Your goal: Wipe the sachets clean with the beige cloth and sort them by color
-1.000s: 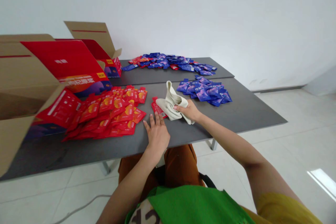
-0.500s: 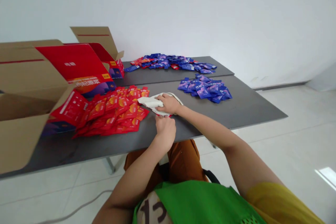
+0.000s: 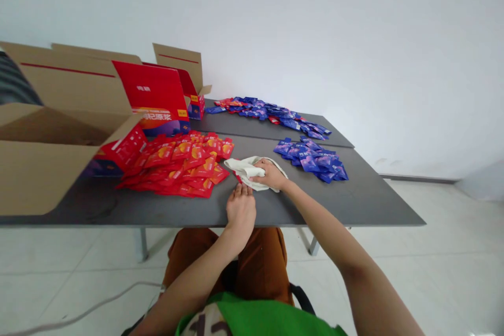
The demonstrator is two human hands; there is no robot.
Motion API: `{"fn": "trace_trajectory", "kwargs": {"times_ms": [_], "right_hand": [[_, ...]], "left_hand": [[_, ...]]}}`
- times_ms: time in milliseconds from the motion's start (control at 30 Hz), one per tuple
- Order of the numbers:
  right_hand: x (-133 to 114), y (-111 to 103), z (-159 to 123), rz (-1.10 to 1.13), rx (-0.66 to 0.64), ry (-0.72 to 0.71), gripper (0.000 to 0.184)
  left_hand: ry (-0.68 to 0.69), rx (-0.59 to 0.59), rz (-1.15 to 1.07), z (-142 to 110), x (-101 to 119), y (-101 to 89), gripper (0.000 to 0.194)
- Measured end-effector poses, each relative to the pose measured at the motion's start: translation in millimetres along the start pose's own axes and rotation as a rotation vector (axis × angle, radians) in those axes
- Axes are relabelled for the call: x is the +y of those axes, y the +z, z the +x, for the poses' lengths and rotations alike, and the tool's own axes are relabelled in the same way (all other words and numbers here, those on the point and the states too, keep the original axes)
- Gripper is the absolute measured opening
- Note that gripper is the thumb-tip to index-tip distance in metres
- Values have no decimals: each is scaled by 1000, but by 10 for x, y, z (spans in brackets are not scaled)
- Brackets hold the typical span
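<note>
Cream cloth (image 3: 248, 172), soft and light, best taken by its loose fold: lying on the grey counter (image 3: 346, 205), my right hand (image 3: 271, 175) clasping it from above. My left hand (image 3: 240, 209) is resting open just before it. Red sachets (image 3: 177, 165) are lying beside it, blue sachets (image 3: 311, 160) opposite.

"Left hand (image 3: 241, 210)?"
"Palm down, fingers together, pointing forward."
"And the right hand (image 3: 271, 176)?"
"Palm down too, just beyond the left, fingers angled inward, with the right arm (image 3: 326, 226) reaching forward from the side."
</note>
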State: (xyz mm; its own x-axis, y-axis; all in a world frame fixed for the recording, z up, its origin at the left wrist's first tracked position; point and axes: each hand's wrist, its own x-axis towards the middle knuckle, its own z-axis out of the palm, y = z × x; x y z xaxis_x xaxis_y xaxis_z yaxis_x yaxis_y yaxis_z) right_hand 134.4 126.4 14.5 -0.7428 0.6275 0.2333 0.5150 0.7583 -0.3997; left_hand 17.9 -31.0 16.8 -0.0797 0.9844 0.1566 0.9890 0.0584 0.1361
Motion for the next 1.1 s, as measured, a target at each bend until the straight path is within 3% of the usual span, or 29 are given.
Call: {"fn": "trace_trajectory", "kwargs": {"times_ms": [133,200,400,500,633,733,800,967,1100], "right_hand": [[-178,143,437,-127,38,212,50],[-274,182,515,-183,43,240,54],[-232,91,51,-174,-15,18,49],[-158,31,-69,-149,-25,27,46],[-264,61,233,-148,-61,124,52],[-375,123,530,-186,-60,224,60],[-407,142,581,-206,-45,249,62],[-333,105,120,-240,0,156,59],[-338,90,-191,-298,48,202,51]], "left_hand": [[-74,-20,39,28,102,-53,46],[-98,-24,39,30,118,-56,46],[-23,14,12,1,25,43,43],[-11,35,-19,-10,-13,61,40],[-53,64,-44,-19,2,26,42],[-77,29,-18,-24,13,12,44],[-65,9,10,-27,-7,15,44],[30,15,-22,-41,-130,23,42],[59,8,-40,-51,-159,1,40]]}}
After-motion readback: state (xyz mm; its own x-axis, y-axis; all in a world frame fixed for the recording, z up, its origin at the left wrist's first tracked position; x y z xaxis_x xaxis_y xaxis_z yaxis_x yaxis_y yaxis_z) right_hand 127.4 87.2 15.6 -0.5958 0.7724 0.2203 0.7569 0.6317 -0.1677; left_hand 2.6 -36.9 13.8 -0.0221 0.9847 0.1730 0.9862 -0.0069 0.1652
